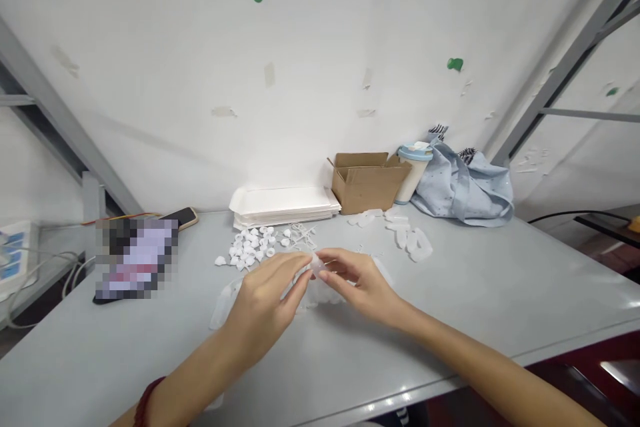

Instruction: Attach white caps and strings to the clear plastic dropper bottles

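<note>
A small translucent white piece [317, 265] is pinched between the fingertips of both hands above the grey table. My left hand [270, 293] holds it from the left, thumb and fingers closed on it. From the right, my right hand [357, 280] grips the same piece with thumb and forefinger. Behind my left hand lies a pile of small white caps [249, 248], with thin white strips [301, 235] beside it. More translucent pieces lie under and beside my hands, partly hidden. Further translucent parts [420, 245] rest to the right, behind my right hand.
Along the wall stand stacked white trays [285, 203], an open cardboard box [367, 190], a lidded cup [413, 173] and a light blue bag [460, 183]. A blurred phone-like object [137, 263] and a dark device [184, 217] lie on the table's [480, 287] left.
</note>
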`<control>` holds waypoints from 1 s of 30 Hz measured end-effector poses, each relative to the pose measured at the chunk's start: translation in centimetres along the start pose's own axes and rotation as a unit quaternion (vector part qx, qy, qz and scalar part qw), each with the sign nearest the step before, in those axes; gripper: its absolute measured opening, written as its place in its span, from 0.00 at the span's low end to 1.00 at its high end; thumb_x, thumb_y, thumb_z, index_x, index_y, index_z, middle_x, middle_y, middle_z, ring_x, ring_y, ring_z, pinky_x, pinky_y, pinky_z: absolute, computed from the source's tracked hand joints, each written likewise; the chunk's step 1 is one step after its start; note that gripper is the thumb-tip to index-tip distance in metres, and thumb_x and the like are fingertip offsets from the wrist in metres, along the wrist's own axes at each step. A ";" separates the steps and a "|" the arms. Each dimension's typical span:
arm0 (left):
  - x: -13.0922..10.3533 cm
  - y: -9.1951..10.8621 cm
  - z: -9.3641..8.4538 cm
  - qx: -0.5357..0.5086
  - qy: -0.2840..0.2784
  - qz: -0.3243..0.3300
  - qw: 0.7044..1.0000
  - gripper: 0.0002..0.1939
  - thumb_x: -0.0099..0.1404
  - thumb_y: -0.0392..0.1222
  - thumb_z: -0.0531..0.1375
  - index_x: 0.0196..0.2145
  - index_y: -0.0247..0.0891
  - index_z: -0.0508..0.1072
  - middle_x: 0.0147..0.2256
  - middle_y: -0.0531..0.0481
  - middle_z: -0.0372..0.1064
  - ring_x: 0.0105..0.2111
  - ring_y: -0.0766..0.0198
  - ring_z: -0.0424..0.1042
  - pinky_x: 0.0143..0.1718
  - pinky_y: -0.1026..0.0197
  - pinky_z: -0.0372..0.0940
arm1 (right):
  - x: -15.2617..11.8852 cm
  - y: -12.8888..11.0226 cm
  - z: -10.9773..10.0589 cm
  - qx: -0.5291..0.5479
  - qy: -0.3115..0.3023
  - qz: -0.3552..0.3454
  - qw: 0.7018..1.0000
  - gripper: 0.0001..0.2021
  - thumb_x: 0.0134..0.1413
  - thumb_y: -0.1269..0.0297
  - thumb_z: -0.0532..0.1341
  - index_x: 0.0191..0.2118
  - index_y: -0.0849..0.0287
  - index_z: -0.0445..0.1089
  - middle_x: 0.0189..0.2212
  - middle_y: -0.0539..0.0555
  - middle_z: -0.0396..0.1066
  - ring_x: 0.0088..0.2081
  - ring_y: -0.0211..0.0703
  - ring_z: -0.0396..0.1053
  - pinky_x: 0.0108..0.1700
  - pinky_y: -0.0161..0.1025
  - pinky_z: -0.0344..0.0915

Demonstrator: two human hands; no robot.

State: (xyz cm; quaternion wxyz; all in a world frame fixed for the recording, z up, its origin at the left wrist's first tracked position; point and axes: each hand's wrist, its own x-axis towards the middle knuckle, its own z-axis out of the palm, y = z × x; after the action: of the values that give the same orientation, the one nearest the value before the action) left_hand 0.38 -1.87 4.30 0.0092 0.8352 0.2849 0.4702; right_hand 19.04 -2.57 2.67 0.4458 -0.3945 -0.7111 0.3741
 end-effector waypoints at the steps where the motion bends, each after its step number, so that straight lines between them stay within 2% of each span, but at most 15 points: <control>1: -0.1 0.0 0.0 0.015 -0.002 0.023 1.000 0.11 0.64 0.31 0.55 0.44 0.39 0.70 0.38 0.45 0.75 0.37 0.60 0.74 0.38 0.59 0.70 | 0.1 -0.1 -0.1 0.041 -0.001 0.033 0.999 0.14 0.56 0.59 0.59 0.47 0.57 0.67 0.35 0.54 0.72 0.35 0.41 0.72 0.38 0.39 0.70; 4: -0.2 -0.1 0.1 0.044 -0.037 0.060 0.997 0.15 0.65 0.31 0.54 0.50 0.38 0.65 0.38 0.44 0.74 0.37 0.59 0.73 0.38 0.57 0.70 | 0.4 -0.5 -0.4 0.165 -0.015 0.095 0.982 0.14 0.54 0.57 0.61 0.44 0.57 0.68 0.33 0.52 0.72 0.34 0.40 0.72 0.40 0.41 0.70; 7: -0.2 -0.2 0.2 0.065 -0.064 0.081 0.993 0.17 0.65 0.29 0.52 0.52 0.36 0.63 0.39 0.42 0.73 0.38 0.58 0.72 0.38 0.57 0.69 | 0.6 -0.7 -0.4 0.255 -0.029 0.118 0.959 0.15 0.51 0.56 0.64 0.42 0.58 0.69 0.34 0.52 0.71 0.36 0.40 0.71 0.40 0.41 0.71; 11: 0.0 -0.2 0.1 0.101 -0.074 0.119 0.985 0.17 0.64 0.27 0.52 0.51 0.32 0.63 0.40 0.41 0.72 0.40 0.56 0.71 0.40 0.55 0.68 | 0.6 -0.5 -0.3 0.331 -0.043 0.139 0.932 0.16 0.50 0.58 0.65 0.44 0.58 0.67 0.32 0.51 0.71 0.36 0.39 0.71 0.38 0.39 0.71; 15: 0.2 -0.1 -0.1 0.101 -0.083 0.099 0.986 0.16 0.64 0.30 0.53 0.50 0.33 0.64 0.40 0.41 0.71 0.40 0.56 0.70 0.39 0.56 0.68 | 0.5 -0.4 -0.3 0.365 -0.048 0.139 0.919 0.16 0.51 0.60 0.65 0.46 0.58 0.66 0.34 0.52 0.72 0.38 0.41 0.72 0.39 0.40 0.70; 19: 0.3 0.1 -0.3 0.088 -0.061 0.063 0.992 0.18 0.64 0.34 0.56 0.52 0.36 0.62 0.45 0.39 0.67 0.46 0.53 0.67 0.45 0.52 0.67 | 0.6 -0.6 -0.4 0.386 -0.052 0.146 0.909 0.15 0.51 0.60 0.64 0.44 0.58 0.66 0.36 0.55 0.74 0.40 0.44 0.74 0.41 0.40 0.68; 24: 0.2 0.2 -0.2 0.060 -0.073 0.079 0.992 0.24 0.62 0.36 0.60 0.55 0.34 0.60 0.49 0.38 0.65 0.52 0.52 0.63 0.51 0.50 0.63 | 0.6 -0.8 -0.5 0.410 -0.083 0.158 0.894 0.14 0.54 0.62 0.63 0.45 0.59 0.66 0.38 0.57 0.75 0.44 0.45 0.73 0.44 0.39 0.67; 30: -0.1 0.4 0.1 0.067 -0.080 0.070 0.992 0.26 0.63 0.33 0.58 0.57 0.32 0.55 0.50 0.37 0.63 0.52 0.53 0.61 0.52 0.50 0.62 | 0.4 -0.9 -0.4 0.432 -0.103 0.163 0.881 0.14 0.53 0.62 0.63 0.45 0.60 0.66 0.40 0.59 0.74 0.44 0.46 0.73 0.49 0.42 0.63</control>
State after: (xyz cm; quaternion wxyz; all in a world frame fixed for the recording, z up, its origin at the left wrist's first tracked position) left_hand 0.58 -2.22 4.29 -0.0567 0.8866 0.2549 0.3817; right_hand 19.10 -2.50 3.78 0.4291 -0.2330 -0.4466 0.7497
